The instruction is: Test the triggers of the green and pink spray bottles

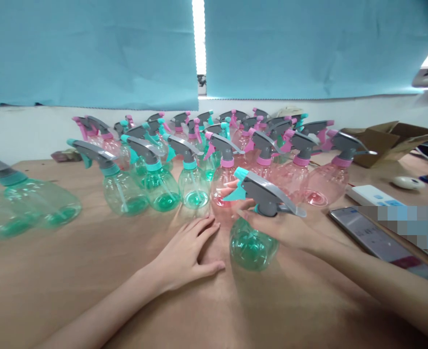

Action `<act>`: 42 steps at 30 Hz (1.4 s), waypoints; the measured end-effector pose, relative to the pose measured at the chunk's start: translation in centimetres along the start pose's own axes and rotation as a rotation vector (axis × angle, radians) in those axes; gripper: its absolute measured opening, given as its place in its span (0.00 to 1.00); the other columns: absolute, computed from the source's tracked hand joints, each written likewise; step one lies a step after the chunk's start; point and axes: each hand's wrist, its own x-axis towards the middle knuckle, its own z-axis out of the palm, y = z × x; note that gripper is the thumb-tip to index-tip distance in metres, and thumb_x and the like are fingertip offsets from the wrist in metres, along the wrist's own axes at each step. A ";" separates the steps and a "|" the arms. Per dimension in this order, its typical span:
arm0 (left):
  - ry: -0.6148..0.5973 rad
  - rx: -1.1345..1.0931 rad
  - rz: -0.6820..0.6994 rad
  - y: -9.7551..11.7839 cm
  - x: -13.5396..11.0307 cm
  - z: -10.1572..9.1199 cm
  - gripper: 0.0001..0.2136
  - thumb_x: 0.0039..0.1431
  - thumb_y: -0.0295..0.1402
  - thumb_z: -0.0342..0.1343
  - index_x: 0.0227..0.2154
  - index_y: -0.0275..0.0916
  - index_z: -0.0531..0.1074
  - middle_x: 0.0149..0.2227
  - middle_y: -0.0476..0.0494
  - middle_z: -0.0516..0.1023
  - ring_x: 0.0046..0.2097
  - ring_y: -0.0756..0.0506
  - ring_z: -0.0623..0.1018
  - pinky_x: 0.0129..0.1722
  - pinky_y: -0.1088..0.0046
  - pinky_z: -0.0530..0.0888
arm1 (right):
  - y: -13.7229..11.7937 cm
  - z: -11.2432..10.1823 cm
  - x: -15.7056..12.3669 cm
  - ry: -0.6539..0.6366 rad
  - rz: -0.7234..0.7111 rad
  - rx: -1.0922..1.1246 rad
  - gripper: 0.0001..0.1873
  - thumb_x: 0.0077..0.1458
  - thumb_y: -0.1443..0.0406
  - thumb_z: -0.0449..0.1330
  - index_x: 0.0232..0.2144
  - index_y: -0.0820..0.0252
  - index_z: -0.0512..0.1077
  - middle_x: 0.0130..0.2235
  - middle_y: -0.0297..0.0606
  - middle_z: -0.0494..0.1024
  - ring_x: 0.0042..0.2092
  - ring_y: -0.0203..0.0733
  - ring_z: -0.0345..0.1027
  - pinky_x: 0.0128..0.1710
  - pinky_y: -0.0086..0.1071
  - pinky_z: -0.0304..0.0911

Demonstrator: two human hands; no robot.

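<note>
My right hand [272, 225] is closed around the neck of a green spray bottle [253, 247] with a grey and turquoise trigger head. The bottle is tilted a little, and I cannot tell whether its base touches the table. My left hand [185, 252] lies flat on the wooden table [156, 310], fingers stretched out, holding nothing. Just beyond its fingertips stands another green spray bottle [194, 186]. A pink spray bottle [224, 177] is partly hidden behind my right fingers.
Several green and pink spray bottles crowd the back of the table. Two green bottles [43, 203] stand at far left. On the right are a phone [366, 232], a white box [374, 196], a computer mouse [409, 182] and an open cardboard box [384, 140]. Blue blinds [90, 53] hang behind.
</note>
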 end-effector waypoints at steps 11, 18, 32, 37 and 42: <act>0.011 0.014 -0.015 -0.1 -0.2 0.1 0.36 0.59 0.53 0.54 0.63 0.37 0.56 0.65 0.32 0.57 0.66 0.33 0.56 0.61 0.50 0.57 | 0.4 -0.1 -0.2 0.045 0.032 -0.080 0.03 0.45 0.66 0.55 0.25 0.51 0.68 0.23 0.29 0.72 0.26 0.38 0.67 0.31 0.32 0.67; 0.015 0.005 -0.021 0.0 -0.2 0.0 0.35 0.58 0.52 0.55 0.64 0.40 0.56 0.65 0.34 0.58 0.65 0.33 0.57 0.61 0.50 0.57 | 0.2 -0.1 -0.3 -0.001 0.044 -0.005 0.06 0.44 0.67 0.55 0.25 0.52 0.71 0.24 0.31 0.76 0.32 0.41 0.72 0.31 0.33 0.68; 0.033 0.014 -0.012 0.0 -0.2 0.1 0.35 0.58 0.52 0.55 0.63 0.39 0.58 0.65 0.33 0.57 0.65 0.34 0.57 0.61 0.51 0.58 | -1.1 -0.5 -0.2 0.003 0.064 -0.039 0.06 0.43 0.67 0.53 0.18 0.53 0.67 0.20 0.30 0.72 0.26 0.38 0.69 0.25 0.30 0.65; 0.032 0.006 -0.012 -0.1 -0.2 0.1 0.34 0.58 0.52 0.55 0.63 0.39 0.58 0.65 0.33 0.58 0.65 0.33 0.57 0.61 0.51 0.58 | -0.9 -0.7 -0.3 -0.018 0.091 -0.049 0.07 0.43 0.68 0.53 0.19 0.52 0.68 0.21 0.31 0.71 0.28 0.41 0.71 0.29 0.34 0.69; 0.038 0.007 -0.013 -0.2 -0.1 0.3 0.34 0.58 0.52 0.55 0.62 0.38 0.58 0.65 0.33 0.57 0.65 0.33 0.57 0.61 0.50 0.57 | -0.2 0.0 -0.3 0.041 0.097 -0.034 0.12 0.45 0.66 0.53 0.33 0.50 0.72 0.28 0.33 0.76 0.35 0.45 0.73 0.34 0.38 0.70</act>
